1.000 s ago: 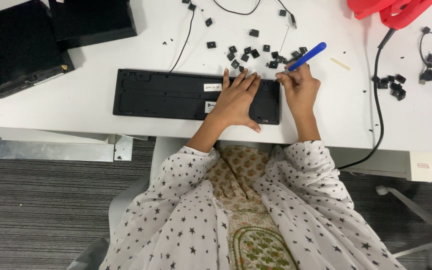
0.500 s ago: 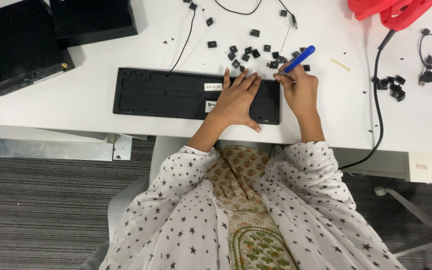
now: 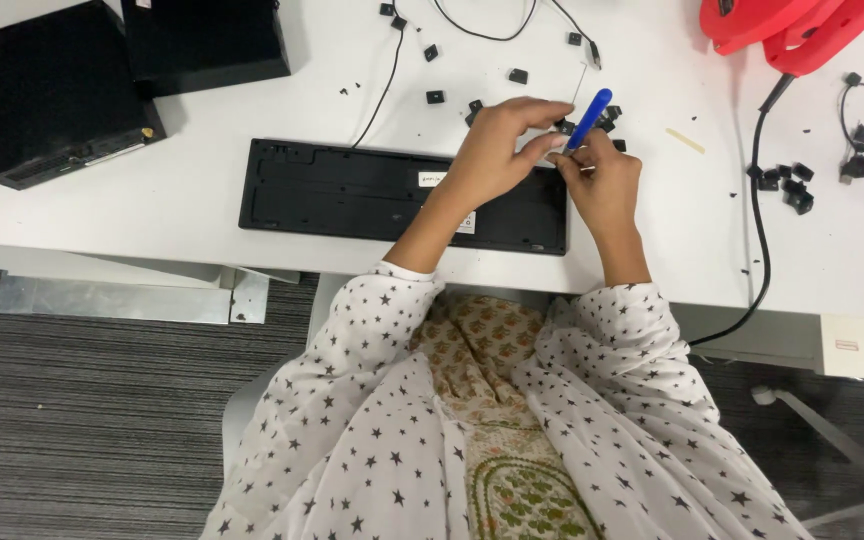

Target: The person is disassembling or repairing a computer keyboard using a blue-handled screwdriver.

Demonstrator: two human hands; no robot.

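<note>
head view: the right hand is closed round a blue-handled tool, its tip pointing down toward the fingers of the left hand, which are pinched together just beside the tip on something too small to make out, perhaps one of the loose key caps. both hands hover over the right end of the black keyboard, which lies flat on the white table with its key side bare

the tool looks light and stiff, best held low on the handle like a pen for control. the key caps look tiny, hard and easy to flick away, so a fingertip pinch suits them. the keyboard seems a light, rigid plastic slab that would slide unless pressed down

against the earlier frames: the left hand then lay flat on the keyboard, and has lifted off and come up to meet the tool. the right hand has moved little, and the keyboard has not shifted
</note>
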